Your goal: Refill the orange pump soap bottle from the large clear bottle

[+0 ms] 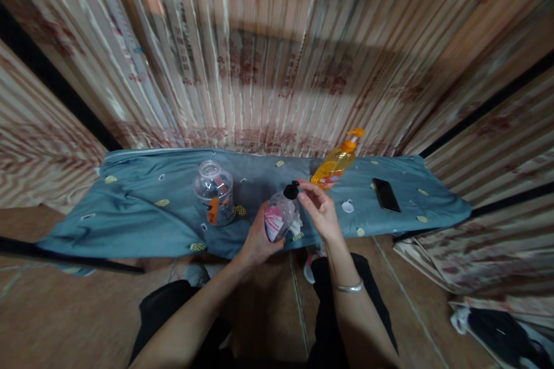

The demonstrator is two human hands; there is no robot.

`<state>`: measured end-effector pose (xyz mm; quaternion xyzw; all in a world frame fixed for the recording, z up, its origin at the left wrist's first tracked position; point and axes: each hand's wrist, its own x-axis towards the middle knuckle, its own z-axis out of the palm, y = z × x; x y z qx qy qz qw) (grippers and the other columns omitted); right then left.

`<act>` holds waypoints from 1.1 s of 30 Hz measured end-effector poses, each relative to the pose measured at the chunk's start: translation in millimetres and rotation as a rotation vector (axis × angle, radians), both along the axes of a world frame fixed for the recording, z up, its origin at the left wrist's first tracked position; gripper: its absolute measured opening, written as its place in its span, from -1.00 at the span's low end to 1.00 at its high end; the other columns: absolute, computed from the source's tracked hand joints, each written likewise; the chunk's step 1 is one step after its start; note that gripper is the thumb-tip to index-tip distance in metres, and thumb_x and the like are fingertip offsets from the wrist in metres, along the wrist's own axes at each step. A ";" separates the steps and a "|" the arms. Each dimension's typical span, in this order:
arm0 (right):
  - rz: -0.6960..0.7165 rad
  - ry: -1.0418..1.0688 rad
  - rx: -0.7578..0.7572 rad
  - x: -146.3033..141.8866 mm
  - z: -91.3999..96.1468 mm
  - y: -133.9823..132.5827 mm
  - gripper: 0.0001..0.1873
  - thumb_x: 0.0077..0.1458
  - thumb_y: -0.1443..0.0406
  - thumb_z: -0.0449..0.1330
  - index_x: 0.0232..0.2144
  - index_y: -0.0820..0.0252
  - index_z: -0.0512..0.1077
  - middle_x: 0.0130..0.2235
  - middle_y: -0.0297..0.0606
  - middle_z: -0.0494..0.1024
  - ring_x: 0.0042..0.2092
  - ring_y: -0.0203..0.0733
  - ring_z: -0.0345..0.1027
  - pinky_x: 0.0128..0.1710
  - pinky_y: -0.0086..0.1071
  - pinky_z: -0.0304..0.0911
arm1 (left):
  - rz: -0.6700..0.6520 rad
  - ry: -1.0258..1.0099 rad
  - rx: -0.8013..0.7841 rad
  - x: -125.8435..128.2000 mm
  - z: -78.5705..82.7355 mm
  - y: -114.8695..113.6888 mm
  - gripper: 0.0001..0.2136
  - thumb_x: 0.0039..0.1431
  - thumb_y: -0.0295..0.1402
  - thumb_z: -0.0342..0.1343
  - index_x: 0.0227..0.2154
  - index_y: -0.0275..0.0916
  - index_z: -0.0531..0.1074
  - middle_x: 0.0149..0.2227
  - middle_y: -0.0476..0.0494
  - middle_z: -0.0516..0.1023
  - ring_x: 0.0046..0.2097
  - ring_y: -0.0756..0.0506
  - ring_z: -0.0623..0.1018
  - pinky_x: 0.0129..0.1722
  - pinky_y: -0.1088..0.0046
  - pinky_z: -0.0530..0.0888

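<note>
My left hand (256, 240) is wrapped round a small clear bottle (278, 217) with a pink label, held tilted over the front edge of a blue cloth-covered table (142, 216). My right hand (319, 207) pinches the bottle's black cap (291, 189) at its top. A silver bangle sits on my right wrist. Under the bottle lies a bit of white tissue (297, 223).
A clear jar (214, 192) with an orange label stands uncapped at the table's middle left. An orange pump bottle (339, 160) leans at the back. A small white cap (347, 206) and a black phone (386, 195) lie to the right. Striped fabric hangs behind.
</note>
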<state>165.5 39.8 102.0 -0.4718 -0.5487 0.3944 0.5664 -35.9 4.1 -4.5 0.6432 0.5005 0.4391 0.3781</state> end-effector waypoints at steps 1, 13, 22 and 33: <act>-0.023 -0.025 0.006 -3.4 0.5 0.8 -0.35 0.03 -0.32 0.66 -0.12 -0.04 0.72 0.25 -0.03 0.86 0.39 0.32 0.70 0.58 0.23 0.46 | -0.001 0.000 0.002 0.2 -0.7 0.0 0.07 0.01 -0.34 0.59 0.60 -0.23 0.29 0.49 -0.52 0.65 0.48 -0.55 0.71 0.53 -0.24 0.62; -0.016 -0.064 0.006 -9.1 -0.6 4.9 -0.32 0.05 -0.29 0.66 -0.02 -0.05 0.68 0.24 -0.05 0.85 0.34 0.26 0.73 0.54 0.21 0.53 | -0.008 0.007 0.009 -2.0 -9.7 2.6 0.08 0.03 -0.29 0.60 0.61 -0.23 0.25 0.53 -0.54 0.62 0.52 -0.56 0.67 0.57 -0.25 0.58; 0.145 -0.038 -0.043 -3.0 4.8 2.0 -0.37 0.17 -0.30 0.58 0.02 -0.03 0.75 0.14 -0.07 0.89 0.21 0.24 0.78 0.37 0.13 0.65 | -0.022 0.009 0.022 -1.8 -15.6 3.2 0.10 0.02 -0.27 0.63 0.62 -0.24 0.27 0.56 -0.57 0.58 0.55 -0.59 0.64 0.59 -0.30 0.55; 0.055 -0.185 -0.032 0.2 14.9 2.9 -0.38 0.10 -0.31 0.60 -0.09 -0.02 0.75 0.16 -0.09 0.90 0.28 0.27 0.75 0.47 0.14 0.57 | -0.022 0.024 0.025 -4.1 -14.7 3.3 0.07 0.05 -0.29 0.61 0.62 -0.24 0.28 0.55 -0.58 0.59 0.54 -0.58 0.66 0.57 -0.29 0.57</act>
